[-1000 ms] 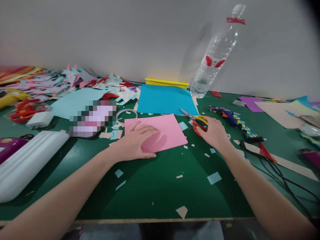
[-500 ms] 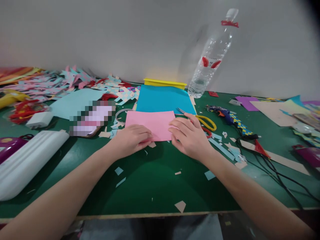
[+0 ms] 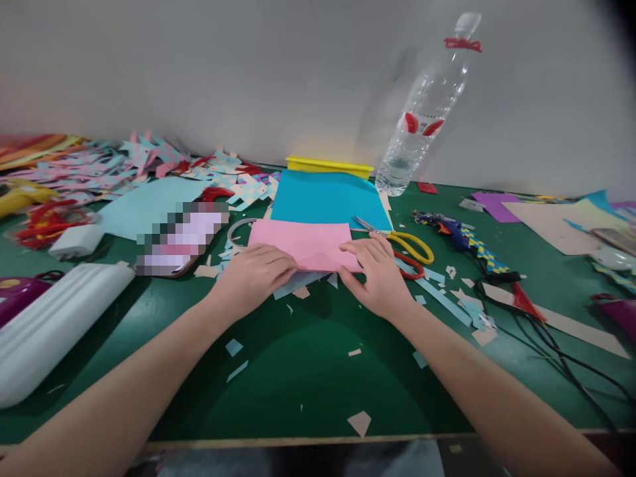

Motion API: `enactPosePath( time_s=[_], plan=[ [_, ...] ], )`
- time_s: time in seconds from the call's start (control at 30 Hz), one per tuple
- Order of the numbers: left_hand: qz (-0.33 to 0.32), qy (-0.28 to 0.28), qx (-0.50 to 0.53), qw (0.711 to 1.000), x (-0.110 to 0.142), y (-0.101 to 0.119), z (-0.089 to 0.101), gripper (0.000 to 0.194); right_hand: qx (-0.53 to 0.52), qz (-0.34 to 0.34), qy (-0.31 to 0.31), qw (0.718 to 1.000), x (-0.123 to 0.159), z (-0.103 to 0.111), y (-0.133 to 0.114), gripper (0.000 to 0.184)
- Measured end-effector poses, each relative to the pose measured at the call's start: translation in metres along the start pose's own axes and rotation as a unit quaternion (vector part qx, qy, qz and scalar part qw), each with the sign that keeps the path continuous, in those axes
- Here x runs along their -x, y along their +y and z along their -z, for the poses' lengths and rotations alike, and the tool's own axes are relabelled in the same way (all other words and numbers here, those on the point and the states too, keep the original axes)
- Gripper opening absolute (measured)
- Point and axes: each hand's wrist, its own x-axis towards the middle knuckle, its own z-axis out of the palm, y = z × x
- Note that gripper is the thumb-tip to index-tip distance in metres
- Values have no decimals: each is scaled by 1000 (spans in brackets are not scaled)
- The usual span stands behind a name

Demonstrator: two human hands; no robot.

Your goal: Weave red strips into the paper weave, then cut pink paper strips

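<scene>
A sheet of pink paper (image 3: 313, 245) lies in front of me, its near edge lifted a little off the table. My left hand (image 3: 261, 273) closes on the near left part of that edge, thumb and fingers together. On the right side, my right hand (image 3: 375, 268) grips the paper between bent fingers and a thumb at the near edge. Behind it lies a larger blue sheet (image 3: 328, 199). Scissors (image 3: 407, 246) with yellow and red handles rest just beyond my right hand. A tape roll (image 3: 238, 233) peeks out by the paper's left corner, partly covered.
A phone (image 3: 183, 240), a white charger (image 3: 77, 242) and a long white object (image 3: 64, 328) lie left. At the back a clear bottle (image 3: 422, 119) leans against the wall. Glue gun (image 3: 450, 233) and cables (image 3: 551, 351) are right. Paper scraps (image 3: 360, 423) litter the green table.
The pink paper's near edge has come up and away from me, uncovering light-blue scraps below it. My right thumb has spread further from the index finger.
</scene>
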Motion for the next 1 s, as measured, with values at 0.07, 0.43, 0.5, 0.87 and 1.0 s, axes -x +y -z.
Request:
enactPosePath(
  time_s=[0.07,0.43,0.5,0.87,1.0],
  plan=[
    [10,13,1,1000,-1,-1,0,24,-13,-5,-2,1000,0,-1,3,28],
    [12,63,2,998,-4,2,4,12,-55,42,-8,998,1,-5,7,14],
    [8,73,-8,997,-4,2,5,10,-60,50,-2,997,1,-6,8,14],
    [46,373,-49,925,-6,37,8,43,-210,-198,191,938,0,5,1,17],
    [103,383,52,916,-4,34,4,50,-308,-306,247,866,-5,1,11,22]
  ],
)
